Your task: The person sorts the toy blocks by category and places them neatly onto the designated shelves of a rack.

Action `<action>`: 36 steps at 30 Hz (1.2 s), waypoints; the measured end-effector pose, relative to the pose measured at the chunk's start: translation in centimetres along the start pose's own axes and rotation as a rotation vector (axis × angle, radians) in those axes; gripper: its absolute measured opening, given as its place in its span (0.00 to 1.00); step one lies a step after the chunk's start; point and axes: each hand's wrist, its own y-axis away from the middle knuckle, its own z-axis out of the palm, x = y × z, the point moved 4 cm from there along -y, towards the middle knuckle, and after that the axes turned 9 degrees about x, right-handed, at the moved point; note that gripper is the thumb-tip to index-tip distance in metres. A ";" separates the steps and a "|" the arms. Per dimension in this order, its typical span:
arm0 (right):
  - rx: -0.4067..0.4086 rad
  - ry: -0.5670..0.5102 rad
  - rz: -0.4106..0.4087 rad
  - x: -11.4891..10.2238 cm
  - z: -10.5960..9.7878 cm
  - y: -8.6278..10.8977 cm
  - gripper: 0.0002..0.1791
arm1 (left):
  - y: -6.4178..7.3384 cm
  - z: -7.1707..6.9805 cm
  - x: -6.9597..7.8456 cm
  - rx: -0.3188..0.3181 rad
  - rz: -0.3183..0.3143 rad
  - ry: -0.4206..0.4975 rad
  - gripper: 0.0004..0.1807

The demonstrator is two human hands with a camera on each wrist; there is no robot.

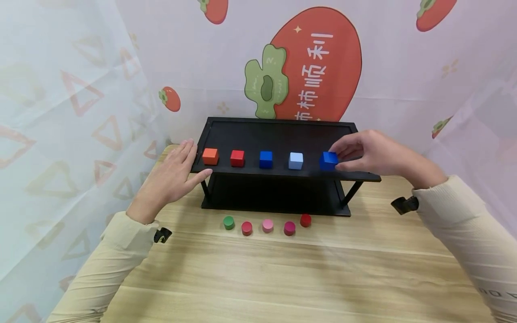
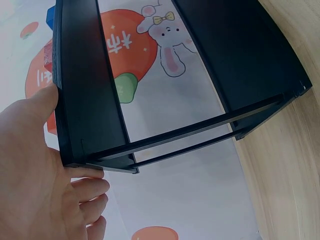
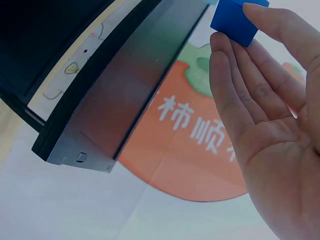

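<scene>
Upon the counter stands a black shelf, its left end touched by the left hand, grip spread, while the right hand, grip narrow, pinches a blue cube at the top's right, beside four cubes, above five round pieces

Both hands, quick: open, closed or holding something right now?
Left hand: open, touching the left end of the black shelf.
Right hand: closed on the rightmost blue cube, pinching it between thumb and fingers.
</scene>
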 end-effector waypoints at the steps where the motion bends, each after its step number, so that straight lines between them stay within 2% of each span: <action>1: 0.000 0.005 0.009 0.2 0.0 -0.3 0.22 | 0.0 0.0 0.0 -0.004 -0.001 0.000 0.53; 11: -0.020 0.022 0.038 1.5 1.0 -1.6 0.22 | 0.0 0.0 0.0 -0.003 -0.014 0.006 0.53; 17: -0.030 0.031 0.039 1.7 1.3 -1.8 0.22 | 0.1 0.0 0.0 0.016 -0.014 0.014 0.53; 29: -0.054 0.030 0.055 2.5 1.9 -1.8 0.22 | 0.2 0.1 0.0 0.001 -0.012 0.015 0.52; 32: -0.046 0.033 0.045 2.4 1.8 -1.8 0.23 | 0.2 0.1 0.0 0.001 -0.014 0.013 0.52; 36: 0.015 0.068 0.010 1.7 1.0 -1.3 0.24 | 0.1 0.1 0.0 -0.002 -0.015 0.011 0.53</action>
